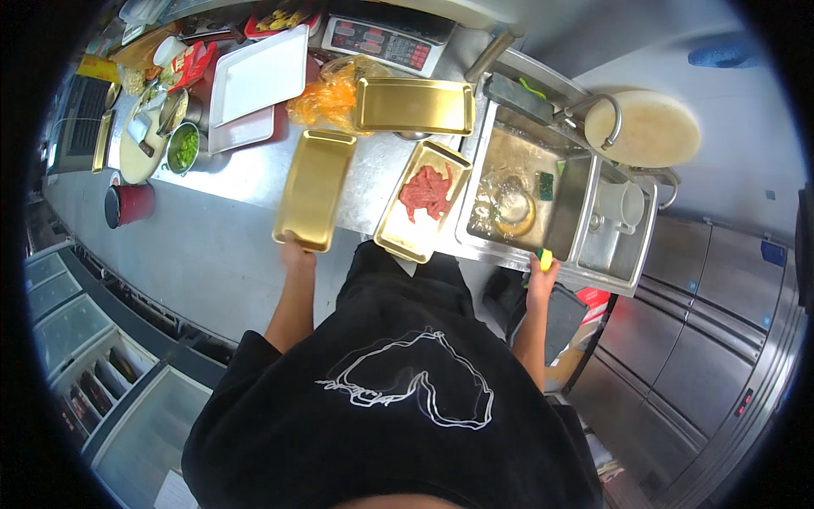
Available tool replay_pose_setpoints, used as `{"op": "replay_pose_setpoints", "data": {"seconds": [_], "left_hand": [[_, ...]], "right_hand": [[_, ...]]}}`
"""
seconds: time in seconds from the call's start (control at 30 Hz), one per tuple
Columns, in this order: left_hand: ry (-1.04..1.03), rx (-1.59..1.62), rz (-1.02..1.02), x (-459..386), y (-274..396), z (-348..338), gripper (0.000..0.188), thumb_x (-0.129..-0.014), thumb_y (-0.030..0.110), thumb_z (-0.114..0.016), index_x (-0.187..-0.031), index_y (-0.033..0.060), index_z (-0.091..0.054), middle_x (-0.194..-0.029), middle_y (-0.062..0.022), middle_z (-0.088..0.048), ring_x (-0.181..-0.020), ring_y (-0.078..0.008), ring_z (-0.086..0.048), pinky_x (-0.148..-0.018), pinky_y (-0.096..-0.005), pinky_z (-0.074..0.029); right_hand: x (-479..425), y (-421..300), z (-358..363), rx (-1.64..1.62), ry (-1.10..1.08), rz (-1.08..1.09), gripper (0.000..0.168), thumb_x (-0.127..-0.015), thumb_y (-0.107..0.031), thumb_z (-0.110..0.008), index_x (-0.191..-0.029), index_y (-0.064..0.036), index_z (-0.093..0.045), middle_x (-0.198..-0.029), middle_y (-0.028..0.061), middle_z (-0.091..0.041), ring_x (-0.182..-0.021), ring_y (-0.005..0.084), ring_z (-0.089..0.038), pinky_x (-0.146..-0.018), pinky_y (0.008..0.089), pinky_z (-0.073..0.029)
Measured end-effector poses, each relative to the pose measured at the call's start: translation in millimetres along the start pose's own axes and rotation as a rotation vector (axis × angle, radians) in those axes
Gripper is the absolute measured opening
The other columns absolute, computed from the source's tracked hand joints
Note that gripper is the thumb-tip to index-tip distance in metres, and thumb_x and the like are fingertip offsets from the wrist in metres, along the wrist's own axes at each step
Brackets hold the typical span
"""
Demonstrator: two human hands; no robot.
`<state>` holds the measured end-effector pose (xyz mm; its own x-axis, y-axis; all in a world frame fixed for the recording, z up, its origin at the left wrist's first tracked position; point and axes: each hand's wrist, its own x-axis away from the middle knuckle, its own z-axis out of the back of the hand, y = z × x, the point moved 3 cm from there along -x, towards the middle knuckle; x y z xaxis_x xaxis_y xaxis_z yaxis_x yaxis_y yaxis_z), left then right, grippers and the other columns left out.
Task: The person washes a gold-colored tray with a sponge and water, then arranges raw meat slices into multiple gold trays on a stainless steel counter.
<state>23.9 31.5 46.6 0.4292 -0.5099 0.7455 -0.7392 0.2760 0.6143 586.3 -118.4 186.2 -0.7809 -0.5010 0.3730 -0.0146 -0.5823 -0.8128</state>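
Note:
My left hand (297,253), slightly blurred, grips the near end of a gold-coloured metal tray (316,189) with nothing on it. In my right hand (542,275) is a yellow and green sponge (545,259), held near the front rim of the sink. Between my hands lies a second gold tray (395,234) with slices of raw red meat (427,193) on it. Farther back a third gold tray (414,106) partly covers an orange plastic bag (327,95) and a metal bowl (413,135).
Water stands in the left basin of the steel sink (463,219), where a round bowl (512,210) and a dark green scouring pad (545,186) lie. A white jug (622,205) is in the right basin. A cleaver (140,135) rests on a round board (127,167) beside a pot of chopped greens (184,151).

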Motion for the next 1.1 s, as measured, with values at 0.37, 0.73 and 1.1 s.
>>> {"op": "replay_pose_setpoints", "data": {"seconds": [0.37, 0.73, 1.1], "left_hand": [[0.026, -0.331, 0.380, -42, -26, 30, 0.032, -0.093, 0.028, -0.062, -0.119, 0.0123, -0.054, -0.114, -0.0028, -0.059, -0.101, -0.0187, -0.057, -0.084, -0.0383, -0.050], [-0.232, -0.813, 0.167, 33, 37, 142, 0.049, -0.095, 0.027, -0.060, -0.138, 0.0101, -0.045, -0.131, -0.0103, -0.054, -0.121, -0.0288, -0.056, -0.092, -0.0479, -0.050], [-0.182, -1.486, 0.147, 70, -3, 237, 0.040, -0.095, 0.025, -0.065, -0.129, 0.0061, -0.055, -0.115, -0.0104, -0.063, -0.109, -0.0264, -0.063, -0.092, -0.0433, -0.053]], "right_hand": [[2, 34, 37, -0.352, 0.128, -0.105, 0.030, -0.095, -0.036, -0.066, -0.108, -0.011, -0.058, -0.089, 0.0033, -0.064, -0.074, 0.0157, -0.063, -0.062, 0.0333, -0.053], [-104, 108, 94, 0.396, 0.511, 0.121, 0.041, -0.081, -0.019, -0.072, -0.106, 0.003, -0.047, -0.103, 0.0235, -0.055, -0.099, 0.0405, -0.055, -0.091, 0.0462, -0.043], [-132, 92, 101, 0.948, 0.452, 0.024, 0.043, -0.082, -0.029, -0.073, -0.117, -0.008, -0.062, -0.133, 0.0146, -0.050, -0.125, 0.0372, -0.046, -0.102, 0.0474, -0.041]]}}
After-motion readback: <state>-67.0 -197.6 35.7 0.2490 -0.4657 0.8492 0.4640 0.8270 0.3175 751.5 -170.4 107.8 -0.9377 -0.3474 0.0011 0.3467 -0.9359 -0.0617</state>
